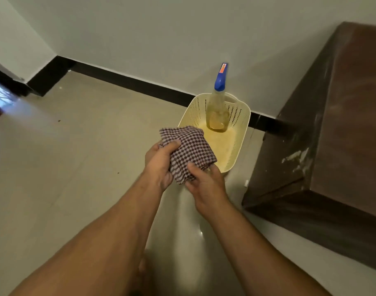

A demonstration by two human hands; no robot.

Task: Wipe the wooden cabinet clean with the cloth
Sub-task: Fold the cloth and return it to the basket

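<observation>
A folded cloth (190, 149) with a brown-and-white check hangs above the floor, just over the near end of a basket. My left hand (159, 164) grips its left side, thumb on top. My right hand (204, 181) pinches its near lower corner from below. The dark wooden cabinet (340, 129) stands to the right of my hands, with whitish smears and dust on its left face and front edge.
A cream perforated plastic basket (239, 113) sits on the tiled floor against the wall. Inside it stands a spray bottle (218, 112) with a blue nozzle and amber liquid. A black skirting board runs along the wall. Beige floor tiles lie open to the left.
</observation>
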